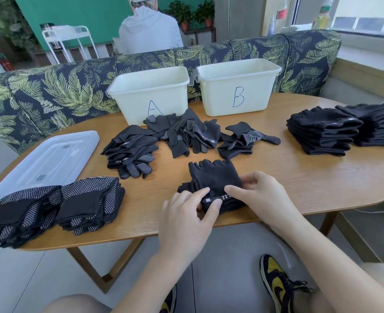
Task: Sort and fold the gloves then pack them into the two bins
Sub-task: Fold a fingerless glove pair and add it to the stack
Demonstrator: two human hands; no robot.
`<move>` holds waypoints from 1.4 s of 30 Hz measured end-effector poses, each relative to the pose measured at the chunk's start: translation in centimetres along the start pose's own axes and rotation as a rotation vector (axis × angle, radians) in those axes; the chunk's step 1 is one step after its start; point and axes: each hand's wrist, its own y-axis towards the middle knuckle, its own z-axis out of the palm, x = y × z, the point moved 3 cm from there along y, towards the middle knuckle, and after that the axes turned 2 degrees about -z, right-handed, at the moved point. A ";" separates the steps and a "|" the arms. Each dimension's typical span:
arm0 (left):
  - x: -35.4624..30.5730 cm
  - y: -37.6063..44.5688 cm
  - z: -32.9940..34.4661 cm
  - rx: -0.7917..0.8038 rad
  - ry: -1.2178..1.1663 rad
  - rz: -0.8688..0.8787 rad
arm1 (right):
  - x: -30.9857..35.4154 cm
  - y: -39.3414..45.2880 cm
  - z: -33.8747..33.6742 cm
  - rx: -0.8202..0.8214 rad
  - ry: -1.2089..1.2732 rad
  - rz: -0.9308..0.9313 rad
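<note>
Both grips pinch one black glove (211, 177) at its cuff — left hand (186, 213), right hand (258, 190) — on the table (299, 177).

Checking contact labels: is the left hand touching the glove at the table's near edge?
Touching. The head view shows the left hand with thumb and fingertips on the cuff of the glove, pinching it.

On the table (299, 177), bin A (149, 96) stands left of bin B (237, 86), both at the far edge. A lid (46, 161) lies at the left, with 2 folded stacks (58, 206) before it. Loose gloves (177, 136) lie before the bins; 2 more stacks (342, 129) sit at the right. 1 glove (213, 177) lies nearest, under both hands.
</note>
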 end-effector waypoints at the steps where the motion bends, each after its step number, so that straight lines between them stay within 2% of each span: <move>1: -0.2 0.0 0.1 -0.005 0.006 -0.001 | -0.1 0.1 -0.2 0.015 -0.011 0.010; 5: -1.1 0.1 0.5 0.038 0.030 0.008 | -0.7 0.8 -1.2 0.049 -0.002 0.029; 10: -2.4 0.7 1.1 0.132 -0.015 0.008 | -1.2 1.3 -2.0 0.116 0.305 0.096; 14: -3.4 0.9 1.1 0.181 -0.154 -0.026 | -1.4 1.1 -3.1 0.158 0.543 0.138; 23: -5.3 0.1 1.4 0.276 -0.345 -0.081 | -2.2 0.5 -4.1 0.163 0.764 0.167; 27: -5.9 1.0 1.7 0.251 -0.502 -0.147 | -2.4 0.0 -3.9 0.141 0.753 0.150; 31: -5.4 1.6 2.9 0.193 -0.676 -0.288 | -2.5 -0.2 -3.9 0.103 0.688 0.148; 33: -5.4 1.7 3.2 0.138 -0.675 -0.297 | -2.9 0.0 -4.1 0.023 0.496 0.135; 35: -5.7 1.7 2.9 0.088 -0.643 -0.273 | -2.9 0.0 -4.5 -0.070 0.173 0.067; 37: -6.1 1.8 2.5 0.019 -0.628 -0.241 | -2.5 -0.3 -4.7 -0.169 -0.061 -0.082; 38: -6.2 2.0 2.4 -0.019 -0.628 -0.225 | -2.0 -0.5 -4.8 -0.212 -0.099 -0.177; 40: -6.5 2.3 2.2 -0.082 -0.634 -0.198 | -1.2 -0.7 -5.0 -0.232 -0.031 -0.293; 42: -7.1 2.6 1.9 -0.109 -0.667 -0.167 | -0.7 -0.7 -4.8 -0.133 0.166 -0.272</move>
